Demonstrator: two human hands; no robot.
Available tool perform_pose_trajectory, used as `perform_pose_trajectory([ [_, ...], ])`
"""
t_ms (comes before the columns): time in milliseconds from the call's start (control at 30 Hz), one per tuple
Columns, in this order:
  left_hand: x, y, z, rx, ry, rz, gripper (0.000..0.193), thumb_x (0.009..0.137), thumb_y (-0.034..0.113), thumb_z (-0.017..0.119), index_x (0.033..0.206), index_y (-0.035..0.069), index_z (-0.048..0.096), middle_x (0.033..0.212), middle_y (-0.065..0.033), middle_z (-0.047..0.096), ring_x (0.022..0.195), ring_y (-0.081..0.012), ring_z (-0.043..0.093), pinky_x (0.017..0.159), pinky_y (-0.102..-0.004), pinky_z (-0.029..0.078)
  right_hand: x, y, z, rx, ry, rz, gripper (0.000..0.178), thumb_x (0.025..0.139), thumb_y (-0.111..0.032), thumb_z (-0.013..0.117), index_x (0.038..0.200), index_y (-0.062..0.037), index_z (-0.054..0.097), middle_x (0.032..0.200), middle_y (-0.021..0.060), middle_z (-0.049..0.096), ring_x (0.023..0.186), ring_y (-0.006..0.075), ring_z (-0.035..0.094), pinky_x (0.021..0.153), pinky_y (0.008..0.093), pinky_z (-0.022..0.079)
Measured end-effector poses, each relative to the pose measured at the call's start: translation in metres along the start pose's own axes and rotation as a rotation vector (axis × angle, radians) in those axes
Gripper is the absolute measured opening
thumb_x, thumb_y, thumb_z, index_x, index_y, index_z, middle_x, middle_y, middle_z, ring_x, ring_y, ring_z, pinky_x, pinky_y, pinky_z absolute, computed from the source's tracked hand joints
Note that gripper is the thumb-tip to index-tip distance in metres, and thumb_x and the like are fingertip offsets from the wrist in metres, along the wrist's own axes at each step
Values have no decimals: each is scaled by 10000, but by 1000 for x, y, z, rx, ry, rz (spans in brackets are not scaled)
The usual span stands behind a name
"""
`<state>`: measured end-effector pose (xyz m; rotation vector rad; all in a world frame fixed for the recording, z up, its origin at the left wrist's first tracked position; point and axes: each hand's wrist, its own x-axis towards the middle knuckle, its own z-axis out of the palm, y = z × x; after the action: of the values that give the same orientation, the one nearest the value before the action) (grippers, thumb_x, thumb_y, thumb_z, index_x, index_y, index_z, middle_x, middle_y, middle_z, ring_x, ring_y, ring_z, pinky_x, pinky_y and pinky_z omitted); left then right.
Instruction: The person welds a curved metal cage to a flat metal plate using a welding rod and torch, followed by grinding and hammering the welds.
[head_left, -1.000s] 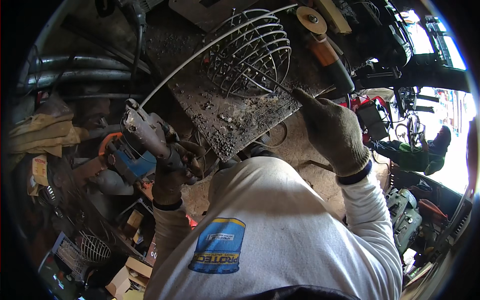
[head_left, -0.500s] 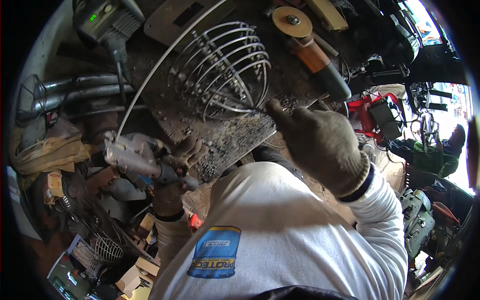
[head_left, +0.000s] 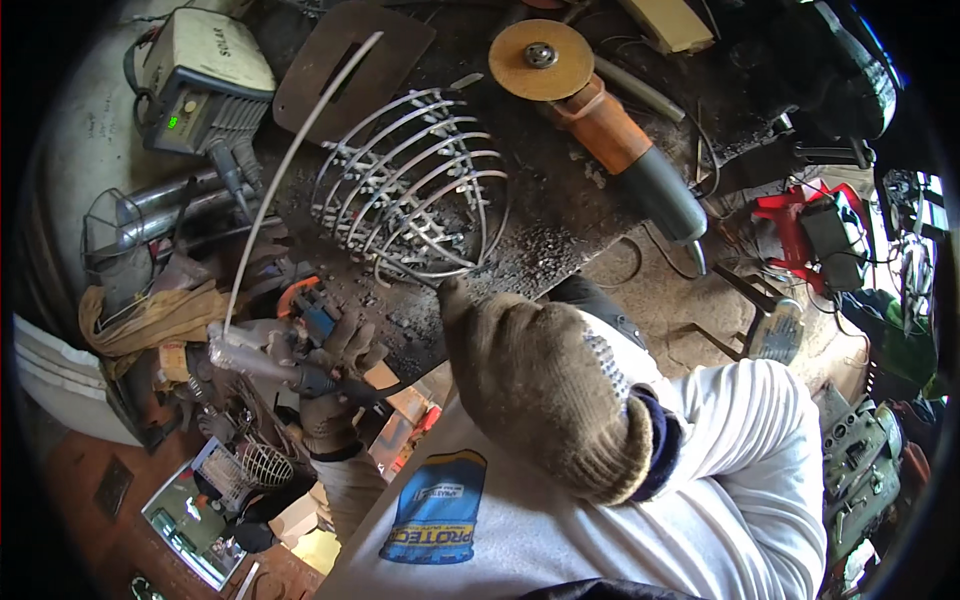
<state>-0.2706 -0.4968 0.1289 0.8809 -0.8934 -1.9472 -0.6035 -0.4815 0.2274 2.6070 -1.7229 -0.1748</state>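
left grip [head_left: 335, 385] closed round welding holder [head_left: 265, 358]; right grip [head_left: 545, 390] touching wire cage [head_left: 410, 185].

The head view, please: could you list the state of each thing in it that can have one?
Wire basket frame: lying on its side on the workbench, unheld.
Angle grinder: lying on the bench, disc up, unheld.
Welding machine: green light lit.
Left hand: gloved, closed on the welding holder.
Right hand: gloved, raised, holding nothing visible.
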Motion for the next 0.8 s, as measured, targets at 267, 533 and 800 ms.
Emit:
perform_pose_trajectory([
  [267,-3,-14,-72,-583,21,-165,640,712,-92,786,1278,125,582,1146,-62,602,1040,-252,598,825,-514,576,9,3,-18,240,-167,110,232,958,-136,577,1161,-23,567,742,55,571,642,174,641,532,344,515],
  [533,43,-22,-96,588,-240,179,459,750,44,818,1150,89,599,965,-56,652,828,-184,643,751,-372,533,8,-27,-21,140,-41,239,459,894,-95,591,1337,-210,616,795,83,613,688,281,667,595,411,545],
  [800,64,-11,-69,980,-202,271,478,738,415,830,1051,77,703,891,-74,703,755,-167,666,730,-356,539,7,-54,-21,91,-37,346,444,900,-117,635,1330,-224,645,834,99,648,711,312,668,608,422,532],
])
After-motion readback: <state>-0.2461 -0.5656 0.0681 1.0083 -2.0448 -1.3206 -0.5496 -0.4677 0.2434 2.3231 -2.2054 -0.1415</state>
